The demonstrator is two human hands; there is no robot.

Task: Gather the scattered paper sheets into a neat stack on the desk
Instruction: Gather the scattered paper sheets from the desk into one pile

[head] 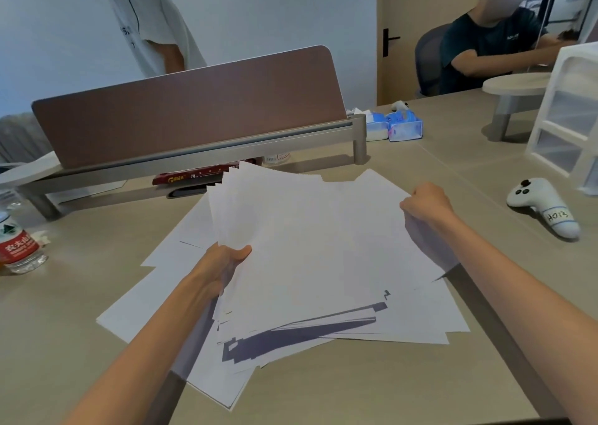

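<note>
Desk (323, 389) open along near edge; left hand (223, 266), right hand (425, 203) grip fanned sheets (307, 246) at opposite edges.

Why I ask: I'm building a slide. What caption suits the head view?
Gathering paper: the left hand and right hand grip a fanned bundle of sheets over loose sheets on the desk.

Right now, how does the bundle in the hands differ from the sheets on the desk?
The held bundle is raised and casts a shadow; the desk sheets lie flat. The left hand and right hand grip the held bundle; nothing holds the desk sheets. The held bundle is tightly fanned; the desk sheets splay wider. Both are white paper, not yet squared.
</note>
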